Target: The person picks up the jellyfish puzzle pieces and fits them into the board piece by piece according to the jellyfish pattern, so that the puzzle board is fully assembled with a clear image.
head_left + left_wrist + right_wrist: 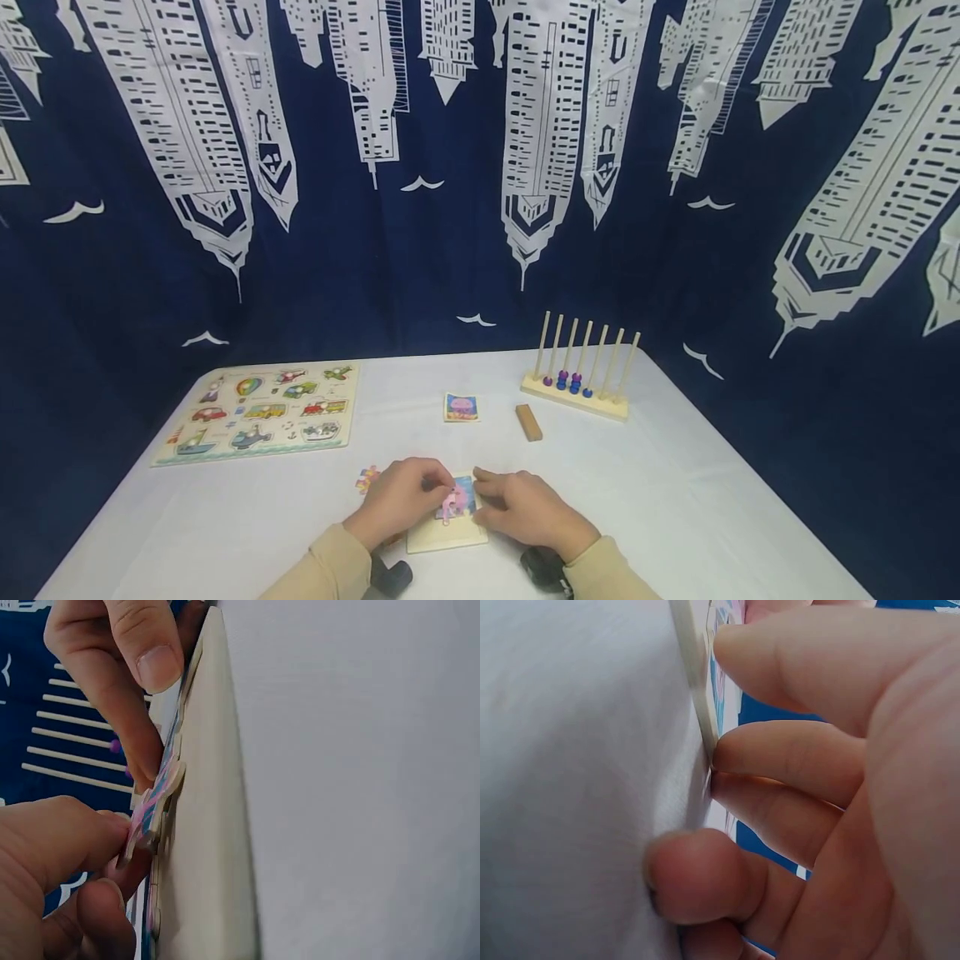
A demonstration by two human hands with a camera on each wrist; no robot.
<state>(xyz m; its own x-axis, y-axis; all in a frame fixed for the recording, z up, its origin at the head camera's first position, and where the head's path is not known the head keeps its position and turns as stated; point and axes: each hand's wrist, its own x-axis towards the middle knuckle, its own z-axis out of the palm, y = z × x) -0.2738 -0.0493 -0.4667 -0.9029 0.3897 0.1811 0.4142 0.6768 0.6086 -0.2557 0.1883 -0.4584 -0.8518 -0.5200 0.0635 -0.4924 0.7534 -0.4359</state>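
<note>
My left hand (403, 497) pinches a pink and blue jigsaw piece (156, 808) between thumb and fingers. The piece is tilted against a small wooden puzzle board (448, 539), over its partly filled picture. On the board's right side, my right hand (531, 510) touches its edge and face with thumb and fingertips, the fingers mostly straight. In the right wrist view the fingertips (731, 750) meet the board's pale edge. Loose pink and yellow puzzle pieces (367, 479) lie just left of the board, partly hidden by my left hand.
A picture card (461, 407) and a wooden block (528, 422) lie beyond the board. A peg rack (577, 396) with purple and blue beads stands at the back right. A vehicle peg puzzle (262, 408) is at the back left. A dark patterned curtain (390, 267) hangs behind.
</note>
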